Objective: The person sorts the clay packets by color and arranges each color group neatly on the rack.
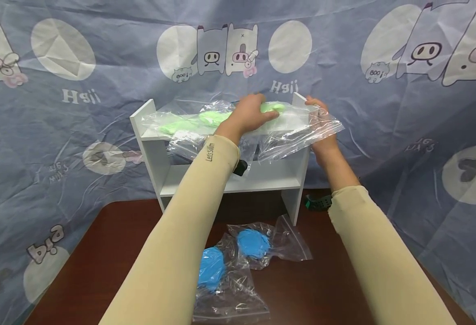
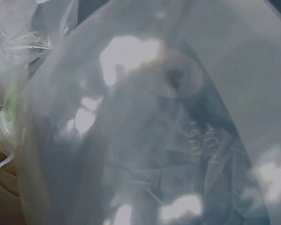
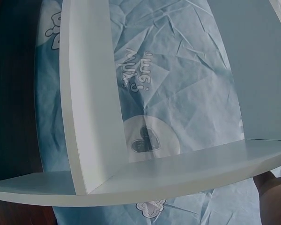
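Note:
A clear plastic bag with a green item inside lies on the top board of a small white shelf. My left hand rests palm down on this bag, with its fingers stretched over the green item. My right hand pinches the bag's right end beside the shelf's right side panel. More bagged green items lie to the left on the same board. In the left wrist view, plastic film fills the frame. The right wrist view shows the shelf's side panel and a board.
Two clear bags with blue items lie on the dark brown table in front of the shelf. The shelf's lower board is bare. A blue cartoon-printed cloth hangs behind and around the table.

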{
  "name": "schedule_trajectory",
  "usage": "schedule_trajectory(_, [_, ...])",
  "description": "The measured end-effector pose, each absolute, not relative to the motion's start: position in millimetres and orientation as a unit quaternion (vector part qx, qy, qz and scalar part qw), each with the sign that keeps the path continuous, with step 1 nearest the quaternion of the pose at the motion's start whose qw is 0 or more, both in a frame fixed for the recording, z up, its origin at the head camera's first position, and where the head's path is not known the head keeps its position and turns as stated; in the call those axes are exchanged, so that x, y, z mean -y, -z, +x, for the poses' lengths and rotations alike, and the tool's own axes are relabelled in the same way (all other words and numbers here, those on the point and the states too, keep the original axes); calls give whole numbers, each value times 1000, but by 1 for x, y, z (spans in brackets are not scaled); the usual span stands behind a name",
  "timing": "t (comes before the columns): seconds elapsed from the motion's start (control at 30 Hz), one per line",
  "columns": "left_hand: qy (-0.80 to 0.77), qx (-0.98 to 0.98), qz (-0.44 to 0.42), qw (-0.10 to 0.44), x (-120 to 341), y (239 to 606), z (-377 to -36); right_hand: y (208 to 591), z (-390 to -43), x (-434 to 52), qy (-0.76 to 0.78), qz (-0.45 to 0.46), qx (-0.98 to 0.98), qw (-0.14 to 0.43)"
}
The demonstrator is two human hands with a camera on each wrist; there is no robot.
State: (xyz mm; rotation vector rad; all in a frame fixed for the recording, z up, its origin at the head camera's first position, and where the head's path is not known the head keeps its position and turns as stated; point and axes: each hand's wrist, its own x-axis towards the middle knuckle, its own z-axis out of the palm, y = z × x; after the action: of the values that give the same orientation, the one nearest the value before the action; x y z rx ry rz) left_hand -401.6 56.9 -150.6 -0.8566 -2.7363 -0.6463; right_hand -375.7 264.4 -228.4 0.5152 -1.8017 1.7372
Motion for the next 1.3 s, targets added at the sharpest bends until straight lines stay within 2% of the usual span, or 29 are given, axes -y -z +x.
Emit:
schedule_trajectory(0.1, [211, 930, -289, 84, -59, 153, -402, 228, -376, -264, -623, 202, 687, 314])
schedule_trajectory(0.2, [217, 929, -289, 78, -59, 155, -401, 227, -376, -263, -624, 200, 687, 315])
schedule_trajectory(0.43, [249, 919, -292, 89, -56, 156, -396, 225, -375, -263, -625, 172, 705, 288])
schedule_trajectory(0.83, [314, 895, -277, 157, -40, 153, -386, 223, -368, -260, -648, 192, 674, 297])
schedule_trajectory(1.03, [328, 869, -305, 210, -30, 152, -377, 218, -357, -256, -652, 204, 669, 293])
schedule_trajectory(1.3, [342, 847, -339, 225, -19, 155, -361, 219, -359, -257, -655, 209, 670, 280])
